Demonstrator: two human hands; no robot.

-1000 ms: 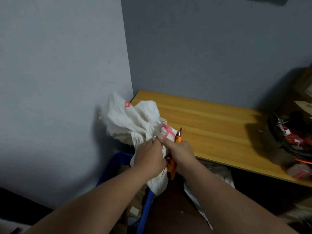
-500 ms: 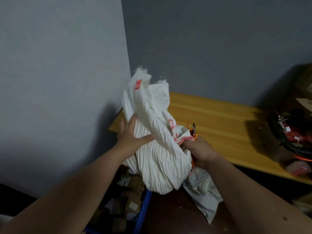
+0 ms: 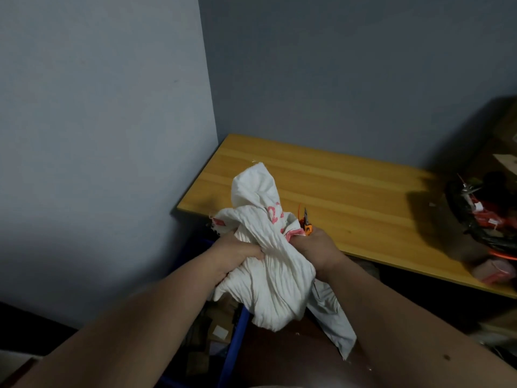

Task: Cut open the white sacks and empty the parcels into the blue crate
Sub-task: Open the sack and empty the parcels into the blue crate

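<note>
Both hands bunch 1 white woven sack (image 3: 268, 264) in the air, over the gap between the blue crate (image 3: 237, 326) and the wooden bench (image 3: 349, 197). Left hand (image 3: 237, 256) has its fingers clenched into the sack's left folds. Right hand (image 3: 316, 247) grips the right side and also holds orange-handled snips (image 3: 307, 224), blades pointing up past the cloth. Sack looks limp, light and crumpled, likely empty; it will slide and unfold, so gather it at the bunched middle. Grey plastic bag (image 3: 333, 315) hangs below the right wrist. Cardboard parcels (image 3: 215, 326) lie in the crate. Room: wall close on the left, bench edge just right, clutter at the bench's far right; clear path is down or toward the body.
</note>
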